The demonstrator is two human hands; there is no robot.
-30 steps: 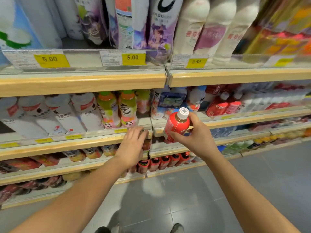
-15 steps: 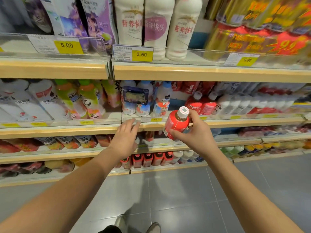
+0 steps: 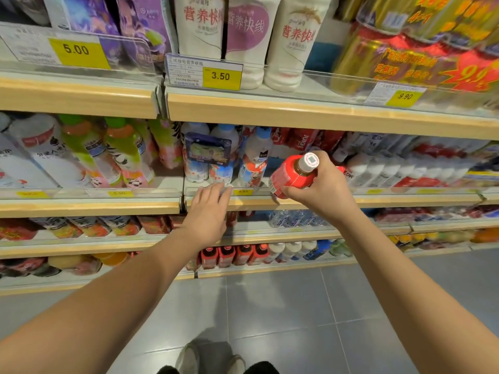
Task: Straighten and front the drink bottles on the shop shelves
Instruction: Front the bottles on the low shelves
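On the top shelf's rail you can read three yellow price tags [image 3: 221, 76]: 5.00 to its left, 3.50 here, 9.90 far right. Above the 3.50 tag, the white bottles [image 3: 200, 25] carry 营养快线. Below it, a red label [image 3: 307, 138] reads JUICE; other print is blurred.

Shop: price-tagged shelves [image 3: 270, 114] of drinks.
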